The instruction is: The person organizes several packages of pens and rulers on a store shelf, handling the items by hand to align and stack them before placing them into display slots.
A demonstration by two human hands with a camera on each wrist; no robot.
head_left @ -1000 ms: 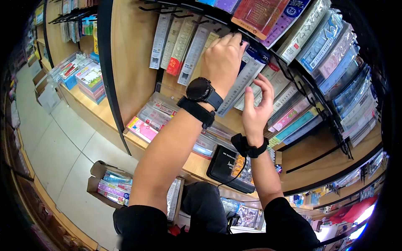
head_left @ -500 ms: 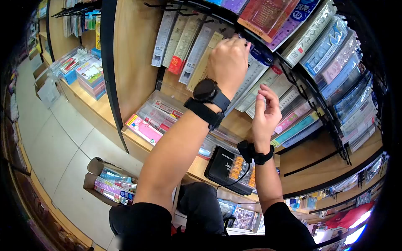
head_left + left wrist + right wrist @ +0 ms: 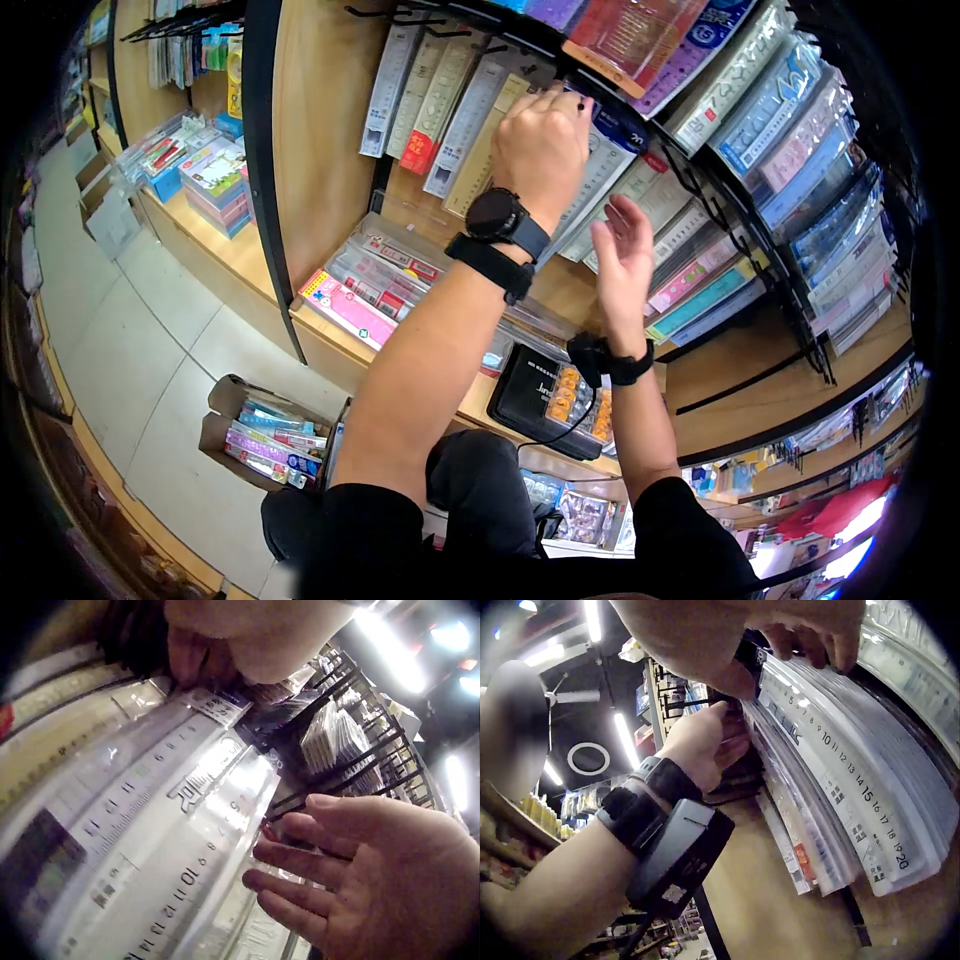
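My left hand (image 3: 540, 140), with a dark watch at the wrist, is raised to the top of a row of packaged rulers. Its fingers curl at the upper end of a clear ruler pack (image 3: 127, 795), whose hanging end is partly hidden behind the hand. Just right of it hangs a long ruler pack with a dark blue header (image 3: 618, 130), and a yellowish ruler pack (image 3: 472, 180) is on the left. My right hand (image 3: 625, 250) hovers in front of the packs further right, fingers loosely bent and palm bare, holding nothing.
Black hooks (image 3: 400, 18) jut from the shelf above. An orange-red pack (image 3: 635, 40) overhangs the row. Below, a clear tray of boxed items (image 3: 385, 275) and a black case (image 3: 525, 385) sit on the ledge. A cardboard box (image 3: 225, 440) of packs stands on the floor.
My right hand's fingers have loosened and spread since half a second ago, and it has shifted slightly left. The left hand stays at the tops of the ruler packs with little movement.
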